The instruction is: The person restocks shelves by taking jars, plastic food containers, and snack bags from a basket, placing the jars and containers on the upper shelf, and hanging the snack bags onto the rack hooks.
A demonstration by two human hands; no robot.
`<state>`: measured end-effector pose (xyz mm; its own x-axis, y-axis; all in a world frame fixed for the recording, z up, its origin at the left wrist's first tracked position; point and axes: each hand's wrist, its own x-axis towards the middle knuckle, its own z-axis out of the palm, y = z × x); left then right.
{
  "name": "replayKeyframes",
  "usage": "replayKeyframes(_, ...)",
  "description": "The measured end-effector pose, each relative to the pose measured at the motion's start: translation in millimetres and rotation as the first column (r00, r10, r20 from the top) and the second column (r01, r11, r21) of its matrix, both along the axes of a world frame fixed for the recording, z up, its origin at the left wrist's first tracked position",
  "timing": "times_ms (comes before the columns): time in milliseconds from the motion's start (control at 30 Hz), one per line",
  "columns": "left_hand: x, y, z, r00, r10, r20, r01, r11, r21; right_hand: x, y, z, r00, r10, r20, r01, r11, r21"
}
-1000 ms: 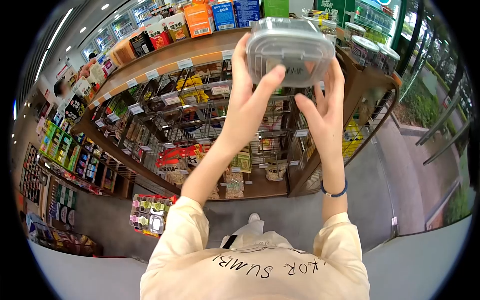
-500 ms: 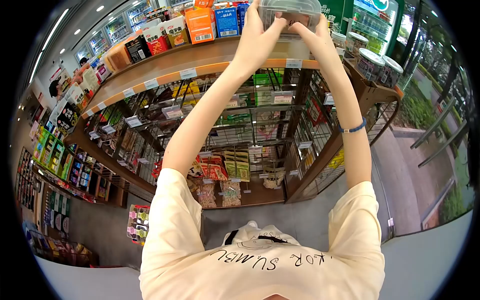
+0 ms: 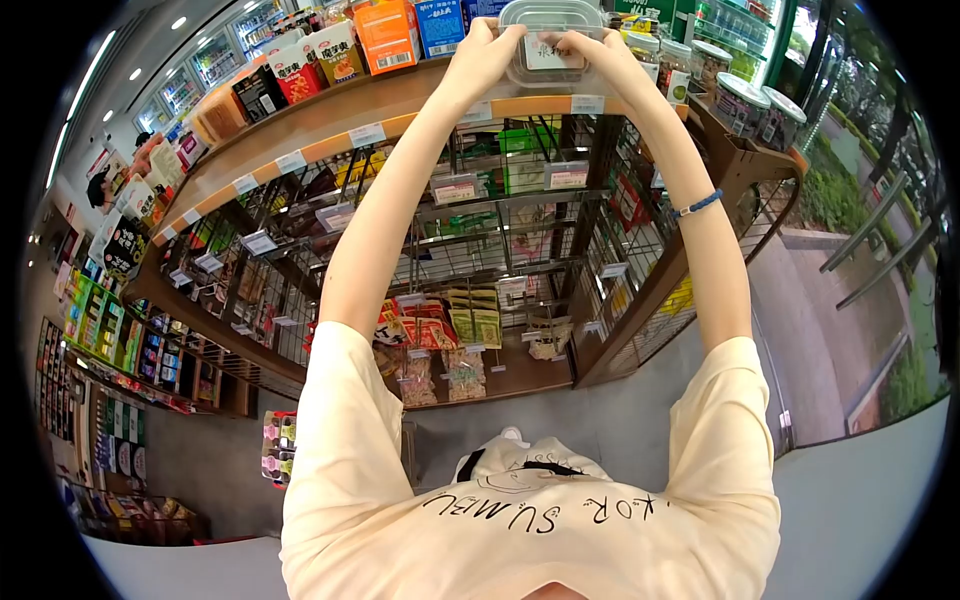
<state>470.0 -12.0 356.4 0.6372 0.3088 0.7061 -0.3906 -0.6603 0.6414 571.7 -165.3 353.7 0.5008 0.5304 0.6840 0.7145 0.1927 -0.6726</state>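
Observation:
A clear plastic container [image 3: 550, 15] with a white label is held out at arm's length, above the shelf unit's top board. My left hand [image 3: 484, 52] closes around its left side, the thumb pressed near the label. On the other side my right hand [image 3: 606, 56] grips it, with a digit reaching across to the label's edge. What is inside the container I cannot make out. Left of my hands, an orange box [image 3: 387, 38] and a blue box [image 3: 440, 28] stand on the board. Lidded jars [image 3: 742, 98] stand to the right.
Below is a wire-backed shelf unit [image 3: 480, 388] with price tags and hanging snack bags [image 3: 474, 318]. A glass wall [image 3: 800, 330] borders the right. Stacked packs [image 3: 279, 448] stand on the floor at left. Other people [image 3: 102, 188] are visible far left.
Both hands have brought the container a little left and tilted it, so its white label now shows. The view has shifted slightly.

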Motion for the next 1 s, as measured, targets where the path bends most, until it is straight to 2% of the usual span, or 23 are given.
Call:
replayKeyframes(67,1,5,-5,0.998,-0.025,-0.065,0.023,0.999,-0.029,5,0,-4,0.995,-0.027,-0.091,0.022,0.998,-0.055)
replayKeyframes(200,-5,8,-6,0.996,0.003,-0.094,0.0,1.0,0.03,6,-5,0,0.996,-0.023,-0.082,0.017,0.997,-0.076)
replayKeyframes(267,-4,14,-3,0.987,0.018,-0.157,0.005,0.989,0.146,7,-7,4,1.0,0.004,0.009,-0.001,0.97,-0.242)
replayKeyframes(300,-2,16,-4,0.995,0.007,-0.104,0.011,0.985,0.17,-6,-10,8,1.0,0.001,0.007,0.001,0.97,-0.241)
replayKeyframes(333,0,17,-4,0.994,0.003,-0.105,0.015,0.985,0.17,-20,-13,11,0.991,0.051,-0.124,-0.066,0.991,-0.116)
replayKeyframes(367,-1,13,0,0.983,-0.149,-0.105,0.157,0.985,0.074,-29,-14,13,0.963,0.116,-0.244,-0.116,0.993,0.017)
replayKeyframes(400,-3,9,3,0.951,-0.297,-0.091,0.296,0.955,-0.023,-29,-14,14,0.963,0.114,-0.246,-0.113,0.993,0.016)
replayKeyframes(433,-6,5,5,0.95,-0.298,-0.091,0.297,0.954,-0.024,-30,-13,14,0.984,0.135,-0.121,-0.134,0.991,0.014)
replayKeyframes(467,-11,1,6,0.969,-0.215,-0.119,0.22,0.975,0.029,-36,-14,17,0.988,0.154,0.007,-0.154,0.988,0.009)
replayKeyframes(500,-13,-1,6,0.982,-0.129,-0.141,0.142,0.986,0.084,-42,-17,21,0.988,0.154,0.006,-0.154,0.988,0.009)
replayKeyframes(533,-11,-1,5,0.982,-0.129,-0.141,0.142,0.986,0.083,-47,-23,24,0.994,0.104,0.037,-0.103,0.994,-0.022)
replayKeyframes(600,-8,-2,1,0.99,-0.138,-0.026,0.141,0.979,0.146,-51,-27,25,0.996,0.056,0.07,-0.052,0.997,-0.052)
replayKeyframes(633,-6,-2,1,0.99,-0.137,-0.026,0.139,0.979,0.146,-44,-27,21,0.958,-0.102,0.268,0.11,0.994,-0.017)
replayKeyframes(667,-7,-3,2,0.991,-0.12,-0.055,0.127,0.982,0.137,-43,-27,18,0.857,-0.254,0.448,0.259,0.965,0.05)
replayKeyframes(700,-8,-4,3,0.991,-0.103,-0.084,0.114,0.985,0.128,-43,-28,15,0.857,-0.251,0.45,0.257,0.965,0.049)
replayKeyframes(767,-10,-6,3,0.993,-0.075,-0.086,0.087,0.986,0.143,-44,-31,10,0.766,-0.388,0.513,0.404,0.911,0.086)
replayKeyframes(800,-9,-7,3,0.995,-0.05,-0.09,0.064,0.985,0.158,-43,-30,9,0.762,-0.389,0.517,0.406,0.91,0.088)
replayKeyframes(867,-8,-10,3,0.997,-0.031,-0.071,0.042,0.985,0.169,-42,-29,7,0.654,-0.508,0.561,0.58,0.812,0.059)
replayKeyframes(900,-8,-10,2,0.998,-0.007,-0.059,0.018,0.983,0.183,-38,-27,6,0.558,-0.569,0.604,0.641,0.758,0.121)
replayKeyframes(933,-9,-10,3,0.999,-0.007,-0.054,0.017,0.983,0.18,-23,-25,1,0.555,-0.567,0.609,0.641,0.758,0.122)
replayKeyframes(1000,-7,-7,1,0.98,0.087,-0.179,-0.034,0.96,0.278,6,-21,-6,0.294,-0.592,0.751,0.681,0.68,0.27)
